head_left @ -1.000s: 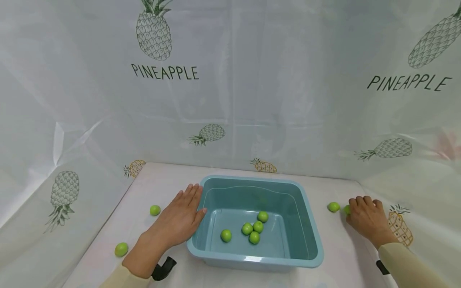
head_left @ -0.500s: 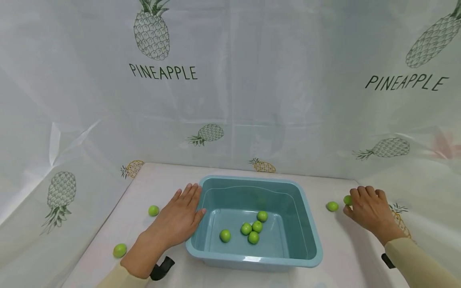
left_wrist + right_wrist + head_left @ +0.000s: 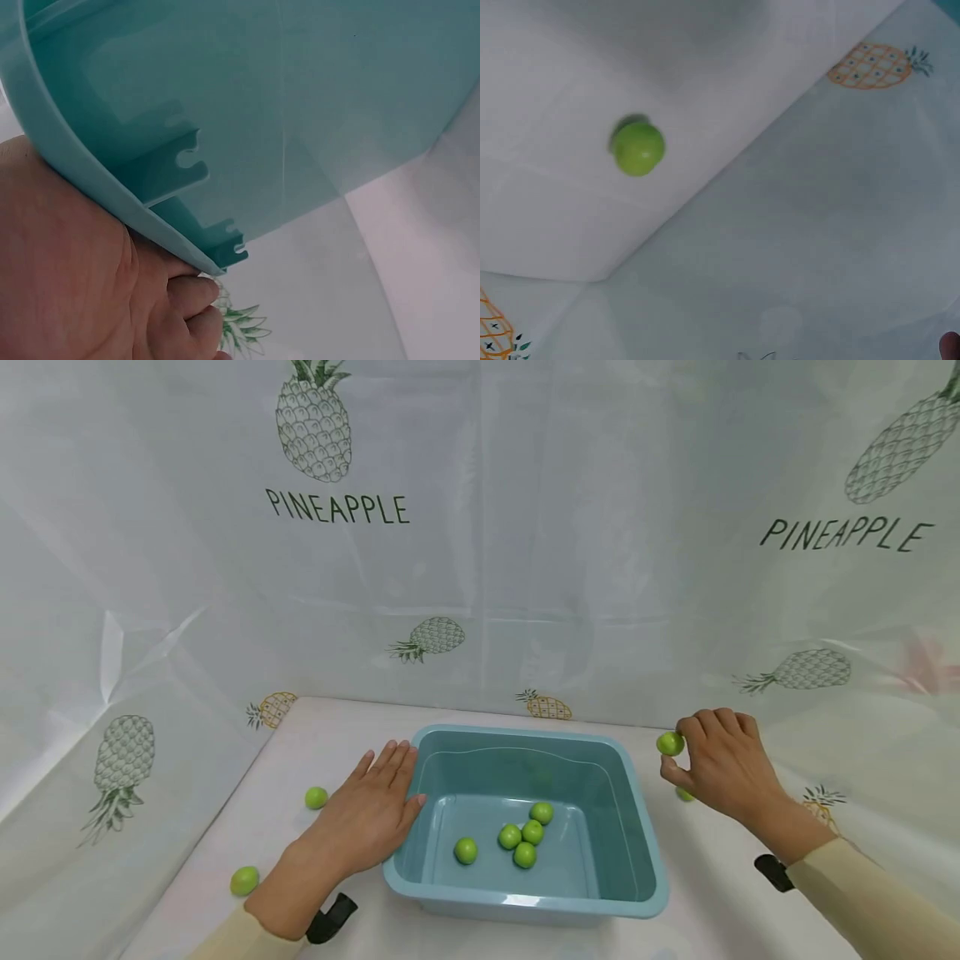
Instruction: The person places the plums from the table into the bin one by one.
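Observation:
In the head view my right hand [image 3: 726, 768] pinches a green lime [image 3: 670, 743] between thumb and fingers, raised over the table to the right of a blue-green plastic basin [image 3: 528, 906]. Partly hidden beneath that hand, another lime [image 3: 684, 794] lies on the table; the right wrist view shows this lime [image 3: 639, 148] in full. My left hand [image 3: 367, 818] rests with straight fingers along the basin's left rim. The left wrist view has the palm and fingers against the rim [image 3: 97, 180] from outside. Several limes [image 3: 510, 837] sit on the basin floor, one apart from the others.
Two more limes lie left of the basin, a far lime [image 3: 316, 797] and a near lime [image 3: 244, 881] beside the left forearm. The table [image 3: 352, 722] has a pale cover. Pineapple-printed sheeting [image 3: 570, 568] rises behind it and along both sides.
My right hand has lifted a lime off the table at the right and carried it up and left towards the basin, passing over the other lime. The left hand stays on the rim.

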